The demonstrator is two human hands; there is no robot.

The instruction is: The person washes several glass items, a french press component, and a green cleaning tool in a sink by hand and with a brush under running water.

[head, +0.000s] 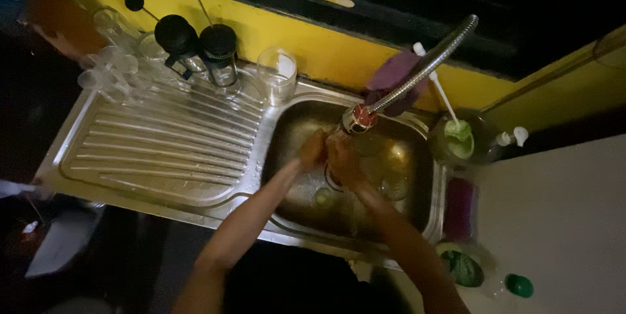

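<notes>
Both my hands are together inside the steel sink basin (pixel 293 125), right under the head of the flexible metal faucet (pixel 417 73). My left hand (pixel 312 149) and my right hand (pixel 342 157) touch each other; motion blur hides whether they hold anything. Glassware (pixel 391 187) lies on the basin floor beside my right hand.
A ribbed steel drainboard (pixel 163 151) lies left of the basin, with two black-lidded coffee presses (pixel 195 46), a clear glass (pixel 277 76) and several glasses at its back. A green-headed brush (pixel 456 131), a soap pump (pixel 512 136), a purple sponge (pixel 460 206) and a white counter (pixel 561 223) are on the right.
</notes>
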